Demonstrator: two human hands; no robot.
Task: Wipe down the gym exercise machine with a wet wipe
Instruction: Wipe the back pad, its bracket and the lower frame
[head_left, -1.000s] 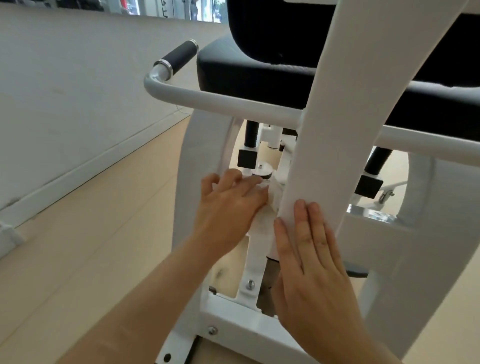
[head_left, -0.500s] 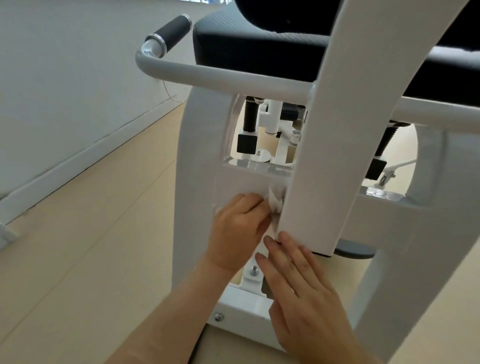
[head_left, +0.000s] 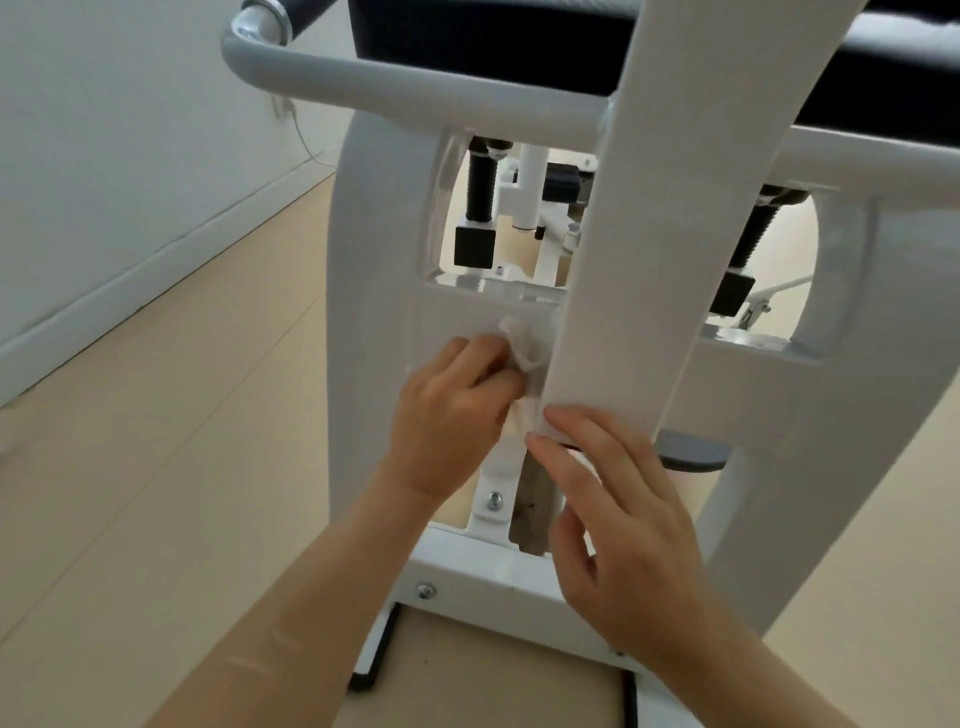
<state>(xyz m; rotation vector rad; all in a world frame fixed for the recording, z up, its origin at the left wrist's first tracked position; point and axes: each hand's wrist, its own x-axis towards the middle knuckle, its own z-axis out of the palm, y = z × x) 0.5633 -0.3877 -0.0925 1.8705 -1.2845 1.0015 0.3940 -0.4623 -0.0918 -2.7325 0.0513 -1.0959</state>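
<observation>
1. The wet wipe (head_left: 524, 347) is bunched under the fingers of the left hand (head_left: 457, 415), pressed on the white crossplate (head_left: 457, 322) of the gym exercise machine (head_left: 374, 260), just beside the slanted white beam (head_left: 639, 260).
2. The left hand is curled closed over the wipe; the right hand (head_left: 618, 514) holds nothing, fingers loosely spread, fingertips touching the beam's lower edge.
3. The wipe looks soft, thin and limp. It will likely crumple and fold rather than keep a shape, so flat finger pressure suits it better than a pinch.
4. Being damp, it probably clings to painted metal and may drag or roll up.
5. The frame looks rigid and heavy; it should not shift under wiping.
6. The bolts (head_left: 494, 500) and bracket edges below could snag the wipe.
</observation>
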